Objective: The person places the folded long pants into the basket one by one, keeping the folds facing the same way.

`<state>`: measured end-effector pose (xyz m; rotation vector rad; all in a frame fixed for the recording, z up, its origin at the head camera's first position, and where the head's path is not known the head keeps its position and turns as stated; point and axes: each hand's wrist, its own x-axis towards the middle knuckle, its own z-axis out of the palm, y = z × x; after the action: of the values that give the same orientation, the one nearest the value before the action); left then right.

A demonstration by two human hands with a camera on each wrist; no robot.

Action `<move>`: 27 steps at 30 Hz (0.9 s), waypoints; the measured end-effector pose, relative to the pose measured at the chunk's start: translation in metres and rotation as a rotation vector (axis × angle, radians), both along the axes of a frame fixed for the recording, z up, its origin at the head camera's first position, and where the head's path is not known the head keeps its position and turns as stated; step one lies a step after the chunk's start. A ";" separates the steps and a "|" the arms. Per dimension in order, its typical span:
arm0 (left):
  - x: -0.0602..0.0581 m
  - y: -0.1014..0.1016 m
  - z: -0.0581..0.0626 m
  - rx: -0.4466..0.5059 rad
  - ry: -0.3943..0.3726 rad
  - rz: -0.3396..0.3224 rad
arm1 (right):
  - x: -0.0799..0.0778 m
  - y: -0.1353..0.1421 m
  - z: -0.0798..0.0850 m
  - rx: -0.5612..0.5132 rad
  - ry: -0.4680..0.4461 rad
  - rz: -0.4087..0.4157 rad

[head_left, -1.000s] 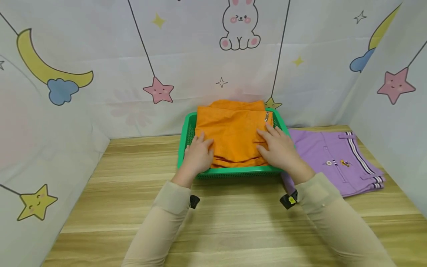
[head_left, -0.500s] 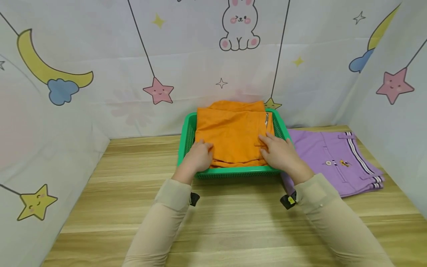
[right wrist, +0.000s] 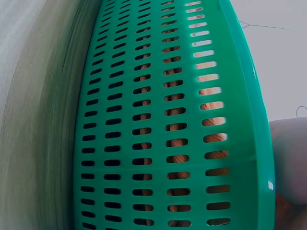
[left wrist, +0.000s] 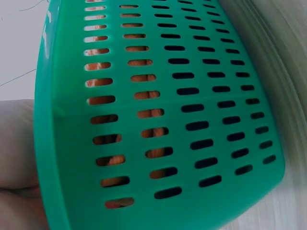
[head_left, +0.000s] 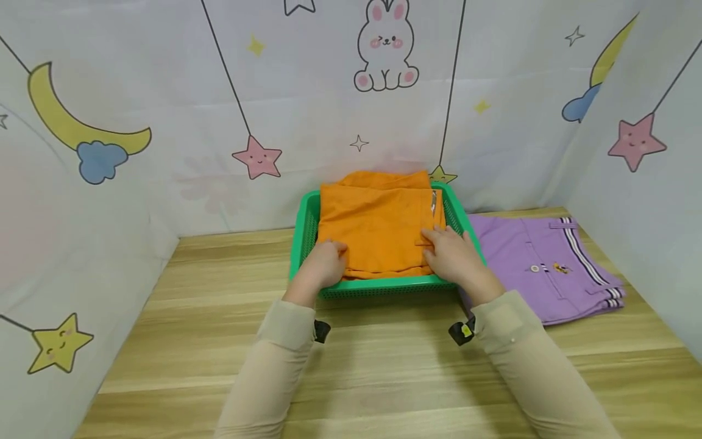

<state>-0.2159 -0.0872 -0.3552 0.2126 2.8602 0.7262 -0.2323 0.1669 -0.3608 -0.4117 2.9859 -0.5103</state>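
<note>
A folded orange garment (head_left: 378, 225), which looks like shorts or trousers, lies in a green plastic basket (head_left: 384, 284). Its back edge stands up over the far rim, and a small shiny patch shows near its right edge. My left hand (head_left: 325, 263) reaches over the near left of the basket, thumb on the cloth, other fingers pointing down inside and mostly hidden. On the near right, my right hand (head_left: 452, 253) rests its fingers on the cloth. Both wrist views are filled by the basket's slotted front wall (left wrist: 168, 115), with orange cloth showing through the slots.
Right of the basket, folded purple shorts or trousers (head_left: 543, 268) with a striped waistband lie on the wood-grain table (head_left: 373, 378), partly behind my right forearm. A white printed fabric backdrop (head_left: 329, 110) stands close behind the basket and along both sides.
Both hands have drawn slightly nearer along the garment, and the left fingers have dipped down inside the basket. The cloth looks flatter at its front. The head view has shifted a little.
</note>
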 end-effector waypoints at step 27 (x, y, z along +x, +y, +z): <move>0.016 0.005 -0.010 0.112 0.140 0.132 | 0.012 0.006 -0.008 -0.134 0.008 0.003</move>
<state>-0.1998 -0.0821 -0.3648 0.0937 2.9911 0.9340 -0.2198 0.1729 -0.3687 -0.4299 2.9682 -0.7134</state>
